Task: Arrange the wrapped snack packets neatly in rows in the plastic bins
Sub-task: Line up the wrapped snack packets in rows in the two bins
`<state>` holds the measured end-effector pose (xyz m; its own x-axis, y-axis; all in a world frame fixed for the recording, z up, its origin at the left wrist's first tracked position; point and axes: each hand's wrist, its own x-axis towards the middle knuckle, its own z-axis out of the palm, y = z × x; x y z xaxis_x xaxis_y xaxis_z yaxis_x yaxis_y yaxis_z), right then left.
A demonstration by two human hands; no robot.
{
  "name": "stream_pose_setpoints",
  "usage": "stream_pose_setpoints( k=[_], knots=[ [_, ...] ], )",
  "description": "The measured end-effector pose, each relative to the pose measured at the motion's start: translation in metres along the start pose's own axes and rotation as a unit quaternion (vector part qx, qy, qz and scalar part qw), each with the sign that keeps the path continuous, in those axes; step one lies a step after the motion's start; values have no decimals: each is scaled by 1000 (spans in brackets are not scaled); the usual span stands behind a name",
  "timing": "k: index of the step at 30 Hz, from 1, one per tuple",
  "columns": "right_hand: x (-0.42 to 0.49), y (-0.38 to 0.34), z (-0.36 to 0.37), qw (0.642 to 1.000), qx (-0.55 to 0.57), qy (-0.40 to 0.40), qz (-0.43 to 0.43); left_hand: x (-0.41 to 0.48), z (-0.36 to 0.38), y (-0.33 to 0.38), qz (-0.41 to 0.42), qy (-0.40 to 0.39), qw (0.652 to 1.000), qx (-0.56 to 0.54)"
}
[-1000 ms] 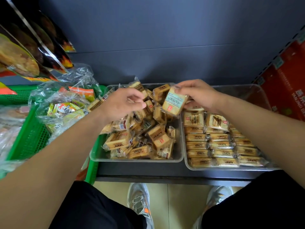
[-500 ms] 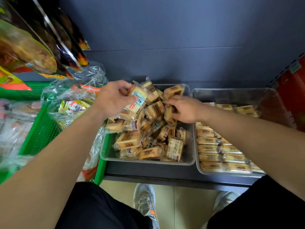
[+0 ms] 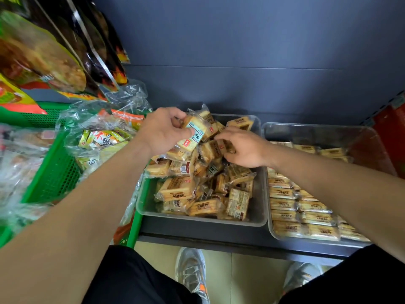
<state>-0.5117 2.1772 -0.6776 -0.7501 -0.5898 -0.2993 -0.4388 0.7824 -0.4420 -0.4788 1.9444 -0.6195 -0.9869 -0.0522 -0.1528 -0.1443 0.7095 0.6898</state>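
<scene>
Over the dark shelf point(image 3: 197, 230) and heaped bin point(image 3: 259, 200), left hand point(image 3: 162, 132) fingers point(image 3: 176, 116) pinch a white-labelled packet point(image 3: 194, 137); right hand point(image 3: 245, 150) grip unclear.

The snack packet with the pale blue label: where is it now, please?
Head view, centre: the left hand grips the blue-labelled packet over the heaped clear plastic bin, beside the right hand.

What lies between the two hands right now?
Head view: the blue-labelled packet that the left hand holds, and below it the heaped packets in the left bin, which the right hand curls its fingers into.
</scene>
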Motion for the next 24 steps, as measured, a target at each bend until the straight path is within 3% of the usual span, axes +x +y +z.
stream_pose_setpoints(
  k=[6, 10, 14, 16, 24],
  knots=[
    [19, -3, 12, 996, -61, -54, 23, 3, -5, -4, -4, 32, 999, -22],
    [-6, 9, 11, 985, -120, -124, -10, 5, -6, -7, -8, 30, 999, -24],
    [-3, 11, 3, 993, -104, -45, -27, 6, -6, -6, -11, 31, 999, -29],
    [6, 11, 5, 998, -64, 7, -23, 7, -5, -6, -11, 32, 999, -35],
    [40, 0, 50, 988, 96, -56, 107, 8, -6, -11, -19, 35, 999, -29]
  ],
)
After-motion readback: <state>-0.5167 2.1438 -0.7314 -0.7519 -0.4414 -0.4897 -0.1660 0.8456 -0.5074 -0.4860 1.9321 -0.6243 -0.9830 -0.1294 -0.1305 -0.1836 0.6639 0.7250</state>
